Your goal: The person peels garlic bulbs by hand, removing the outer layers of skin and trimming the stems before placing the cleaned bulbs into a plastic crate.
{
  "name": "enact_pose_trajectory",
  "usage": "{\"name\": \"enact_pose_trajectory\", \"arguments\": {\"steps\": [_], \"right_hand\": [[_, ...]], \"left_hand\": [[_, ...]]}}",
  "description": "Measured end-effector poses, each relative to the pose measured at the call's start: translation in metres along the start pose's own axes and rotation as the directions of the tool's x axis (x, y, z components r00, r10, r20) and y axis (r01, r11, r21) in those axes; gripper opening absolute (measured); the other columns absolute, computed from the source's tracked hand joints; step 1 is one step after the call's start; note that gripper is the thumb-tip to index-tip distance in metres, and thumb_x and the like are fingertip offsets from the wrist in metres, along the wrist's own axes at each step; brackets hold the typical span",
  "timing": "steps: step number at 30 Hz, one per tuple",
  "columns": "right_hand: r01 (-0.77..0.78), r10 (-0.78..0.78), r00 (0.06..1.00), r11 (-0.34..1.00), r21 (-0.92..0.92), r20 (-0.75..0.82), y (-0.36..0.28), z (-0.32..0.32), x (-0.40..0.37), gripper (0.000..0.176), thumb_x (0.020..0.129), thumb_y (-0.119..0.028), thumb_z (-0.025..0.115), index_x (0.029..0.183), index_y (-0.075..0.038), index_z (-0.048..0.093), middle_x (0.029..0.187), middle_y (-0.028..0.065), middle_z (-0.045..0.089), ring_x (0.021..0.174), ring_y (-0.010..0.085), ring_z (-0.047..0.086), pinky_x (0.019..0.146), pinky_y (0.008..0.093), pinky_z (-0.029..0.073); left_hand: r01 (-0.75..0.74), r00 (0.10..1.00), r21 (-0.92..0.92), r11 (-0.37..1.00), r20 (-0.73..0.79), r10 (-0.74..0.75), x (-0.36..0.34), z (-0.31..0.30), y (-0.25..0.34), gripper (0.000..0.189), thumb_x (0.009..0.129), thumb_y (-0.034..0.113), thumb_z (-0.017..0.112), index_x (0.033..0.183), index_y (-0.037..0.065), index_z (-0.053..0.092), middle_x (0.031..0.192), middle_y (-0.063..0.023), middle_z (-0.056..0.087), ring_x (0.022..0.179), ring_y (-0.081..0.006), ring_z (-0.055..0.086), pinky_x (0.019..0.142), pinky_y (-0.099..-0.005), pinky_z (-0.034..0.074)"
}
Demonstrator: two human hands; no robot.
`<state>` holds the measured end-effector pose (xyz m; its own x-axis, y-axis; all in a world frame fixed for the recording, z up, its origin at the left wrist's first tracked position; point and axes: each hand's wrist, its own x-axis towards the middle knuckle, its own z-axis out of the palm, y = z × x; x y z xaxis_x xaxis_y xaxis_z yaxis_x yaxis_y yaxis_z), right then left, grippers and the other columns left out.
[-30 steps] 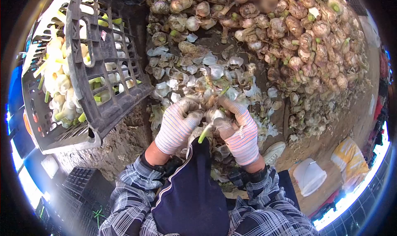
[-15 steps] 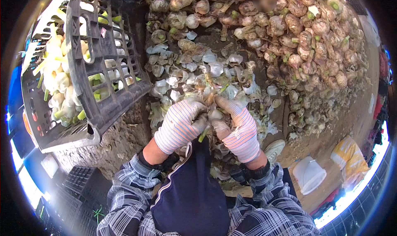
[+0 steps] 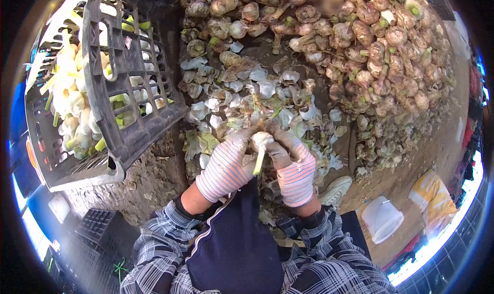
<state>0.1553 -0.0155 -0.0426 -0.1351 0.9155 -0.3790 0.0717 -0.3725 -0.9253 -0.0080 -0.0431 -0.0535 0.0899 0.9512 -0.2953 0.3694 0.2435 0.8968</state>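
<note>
Both hands wear striped work gloves with dirty fingers. Between them is a garlic bulb (image 3: 262, 139), its pale body facing up and its green stem end pointing down toward my lap. My left hand (image 3: 229, 161) grips the bulb from the left, fingers curled round its side. From the right, my right hand (image 3: 293, 164) holds it too, thumb and fingers closed against the bulb. Loose garlic skins (image 3: 267, 90) lie thickly on the ground just beyond the hands. The underside of the bulb is hidden by the fingers.
A big heap of unpeeled garlic (image 3: 381, 52) spreads at the upper right. On the left stands a black plastic crate (image 3: 139, 129) with peeled white garlic (image 3: 74, 103) behind its slats. A white bucket (image 3: 382, 219) and a yellow-white sack (image 3: 433, 197) lie at the right.
The garlic bulb now shows more of its white body and stem between my hands. My right hand has shifted slightly left, my left hand slightly right and down.
</note>
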Motion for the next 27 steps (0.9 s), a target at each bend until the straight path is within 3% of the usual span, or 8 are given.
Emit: {"name": "enact_pose_trajectory", "arguments": {"steps": [7, 11, 15, 20, 22, 23, 26, 27], "right_hand": [[0.535, -0.457, 0.843, 0.661, -0.526, 0.283, -0.016, -0.009, 0.015, 0.019, 0.073, -0.005, 0.071, 0.090, -0.001, 0.064, 0.086, 0.0177, 0.063, 0.078, 0.0385, 0.062, 0.071, 0.0421, 0.053], [0.358, -0.271, 0.932, 0.794, -0.491, 0.240, -0.010, -0.008, 0.020, 0.015, 0.080, -0.005, 0.066, 0.094, 0.000, 0.063, 0.085, 0.0166, 0.063, 0.076, 0.0324, 0.062, 0.071, 0.0384, 0.052], [-0.004, 0.054, 0.989, 0.940, -0.340, 0.137, -0.007, -0.007, 0.032, 0.020, 0.087, -0.005, 0.059, 0.105, 0.002, 0.064, 0.091, 0.0139, 0.066, 0.080, 0.0229, 0.062, 0.076, 0.0340, 0.050], [-0.169, 0.169, 0.927, 0.985, -0.030, 0.334, -0.007, -0.022, 0.027, 0.036, 0.090, -0.004, 0.060, 0.125, 0.002, 0.059, 0.108, 0.0126, 0.067, 0.100, 0.0172, 0.061, 0.091, 0.0309, 0.048], [-0.286, 0.276, 0.922, 0.958, -0.003, 0.272, -0.015, -0.011, 0.023, 0.027, 0.090, -0.006, 0.065, 0.115, 0.003, 0.062, 0.101, 0.0101, 0.068, 0.092, 0.0154, 0.062, 0.086, 0.0297, 0.050], [-0.306, 0.310, 0.920, 0.950, -0.054, 0.241, -0.015, -0.011, 0.021, 0.025, 0.089, -0.006, 0.066, 0.112, 0.003, 0.062, 0.099, 0.0092, 0.068, 0.090, 0.0149, 0.062, 0.084, 0.0290, 0.050], [-0.152, 0.170, 0.974, 0.980, -0.129, 0.148, -0.004, -0.011, 0.016, 0.011, 0.090, -0.005, 0.066, 0.099, 0.001, 0.064, 0.090, 0.0057, 0.067, 0.081, 0.0127, 0.062, 0.074, 0.0282, 0.050], [-0.109, 0.117, 0.986, 0.992, -0.071, 0.123, 0.000, -0.007, 0.013, 0.010, 0.090, -0.005, 0.065, 0.098, 0.001, 0.064, 0.090, 0.0053, 0.067, 0.080, 0.0126, 0.062, 0.073, 0.0287, 0.050]], "left_hand": [[-0.039, 0.999, 0.045, 0.998, 0.034, 0.038, 0.003, -0.007, -0.005, 0.066, 0.072, 0.011, 0.072, 0.133, 0.002, 0.050, 0.113, -0.0211, 0.065, 0.106, -0.0370, 0.066, 0.091, -0.0419, 0.052], [0.253, 0.949, -0.220, 0.942, 0.245, -0.198, 0.012, -0.024, 0.009, 0.074, 0.072, 0.006, 0.065, 0.142, 0.003, 0.043, 0.120, -0.0204, 0.064, 0.113, -0.0346, 0.063, 0.097, -0.0387, 0.049], [-0.093, 0.955, -0.048, 0.995, 0.280, 0.102, 0.016, -0.022, -0.001, 0.088, 0.071, 0.002, 0.061, 0.153, 0.002, 0.028, 0.138, -0.0245, 0.053, 0.130, -0.0346, 0.053, 0.105, -0.0379, 0.043], [-0.123, 0.964, 0.022, 0.992, 0.239, 0.114, 0.013, -0.019, -0.010, 0.097, 0.074, 0.010, 0.064, 0.155, -0.002, 0.012, 0.139, -0.0319, 0.047, 0.129, -0.0456, 0.048, 0.109, -0.0425, 0.040], [-0.156, 0.960, 0.101, 0.983, 0.249, 0.127, 0.011, -0.016, -0.012, 0.099, 0.073, 0.009, 0.067, 0.155, -0.002, 0.012, 0.139, -0.0319, 0.047, 0.128, -0.0466, 0.048, 0.108, -0.0434, 0.040], [-0.230, 0.969, 0.136, 0.964, 0.122, 0.214, 0.011, -0.013, -0.008, 0.092, 0.075, 0.008, 0.066, 0.154, -0.001, 0.020, 0.138, -0.0268, 0.051, 0.128, -0.0355, 0.053, 0.107, -0.0388, 0.041], [0.284, 0.958, -0.170, 0.944, 0.098, -0.271, 0.011, -0.013, -0.001, 0.078, 0.087, 0.025, 0.069, 0.151, -0.002, 0.033, 0.125, -0.0168, 0.062, 0.114, -0.0245, 0.060, 0.100, -0.0326, 0.046], [0.241, 0.971, -0.354, 0.904, 0.095, -0.221, 0.002, -0.005, -0.022, 0.068, 0.096, 0.038, 0.062, 0.146, -0.003, 0.041, 0.114, -0.0077, 0.066, 0.103, -0.0160, 0.061, 0.094, -0.0272, 0.047]]}}
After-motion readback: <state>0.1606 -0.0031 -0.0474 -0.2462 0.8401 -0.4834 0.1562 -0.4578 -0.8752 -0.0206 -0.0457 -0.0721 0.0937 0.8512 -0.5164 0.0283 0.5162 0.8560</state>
